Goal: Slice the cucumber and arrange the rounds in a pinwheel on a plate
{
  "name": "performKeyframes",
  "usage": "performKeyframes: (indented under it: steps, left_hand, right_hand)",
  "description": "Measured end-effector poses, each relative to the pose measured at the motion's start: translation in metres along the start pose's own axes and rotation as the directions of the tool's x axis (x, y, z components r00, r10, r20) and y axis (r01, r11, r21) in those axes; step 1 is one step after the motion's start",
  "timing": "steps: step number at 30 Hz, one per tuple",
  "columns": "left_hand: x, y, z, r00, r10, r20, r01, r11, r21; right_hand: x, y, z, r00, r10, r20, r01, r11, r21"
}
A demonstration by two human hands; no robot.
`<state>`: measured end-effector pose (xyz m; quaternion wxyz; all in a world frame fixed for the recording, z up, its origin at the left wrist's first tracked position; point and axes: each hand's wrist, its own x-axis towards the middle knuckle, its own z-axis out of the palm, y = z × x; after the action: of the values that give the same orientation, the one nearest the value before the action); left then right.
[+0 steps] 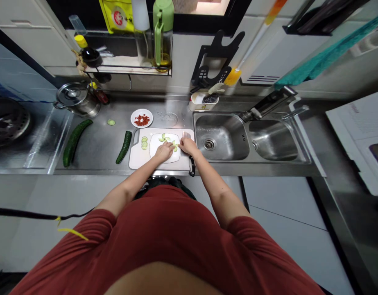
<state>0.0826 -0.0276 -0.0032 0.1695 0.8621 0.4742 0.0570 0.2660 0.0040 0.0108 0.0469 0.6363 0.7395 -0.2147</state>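
Note:
A white plate (158, 157) with several cucumber slices (163, 137) lies on a white cutting board (136, 157). Over the plate's near side reaches my left hand (164, 151), palm down, its fingers stretched toward slices near the right rim. My right hand (188, 146) is at that rim, thumb and fingers pinched at a cucumber slice (175, 148); the fingertips are small in view. Under my right wrist lies a knife (192, 167), black handle over the board's near edge, blade partly hidden. More cut slices (144, 143) sit in a column on the board's left side.
Left of the board are a cut cucumber (124, 147), a whole cucumber (75, 143) and a cucumber end piece (111, 122). Behind it stands a dish of chopped red pieces (141, 118). A steel pot (78, 99) is back left; a double sink (222, 137) adjoins the right.

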Motion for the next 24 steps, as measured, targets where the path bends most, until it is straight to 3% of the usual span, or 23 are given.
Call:
performKeyframes:
  steps: [24]
  left_hand:
    - [0.0,-0.009,0.003,0.999,0.037,0.004,-0.037,0.999,0.019]
  right_hand:
    - [-0.013,-0.008,0.006,0.998,0.064,-0.019,-0.062,0.995,0.077]
